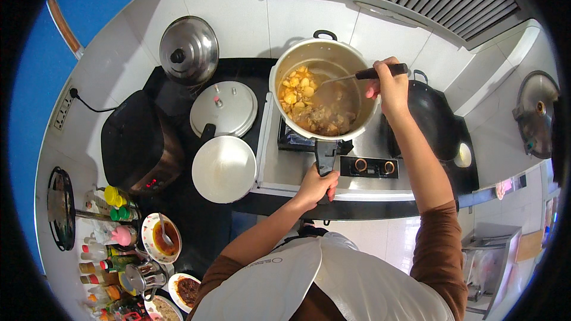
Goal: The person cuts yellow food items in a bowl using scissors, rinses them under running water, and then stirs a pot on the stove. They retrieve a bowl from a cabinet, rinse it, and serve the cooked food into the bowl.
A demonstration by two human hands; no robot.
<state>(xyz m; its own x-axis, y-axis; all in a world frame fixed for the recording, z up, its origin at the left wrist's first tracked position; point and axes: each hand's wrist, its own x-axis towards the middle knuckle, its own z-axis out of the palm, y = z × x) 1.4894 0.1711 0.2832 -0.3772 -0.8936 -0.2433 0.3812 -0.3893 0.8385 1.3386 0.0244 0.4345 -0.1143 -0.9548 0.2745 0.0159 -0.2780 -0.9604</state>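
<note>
A metal pressure cooker pot stands without its lid over a burner of the gas stove. Inside, a brownish broth covers part of the yellow sliced pieces and the chunks that look like meat. My left hand grips the pot's long black handle. Held in my right hand is the dark handle of a metal utensil, reaching into the pot; its end is hidden in the food, so whether it is a ladle or a spatula I cannot tell.
Left of the stove lie the pressure cooker lid, a white bowl, a steel lid against the wall and a rice cooker. A black wok sits right. Sauce bowl and several bottles crowd the lower left.
</note>
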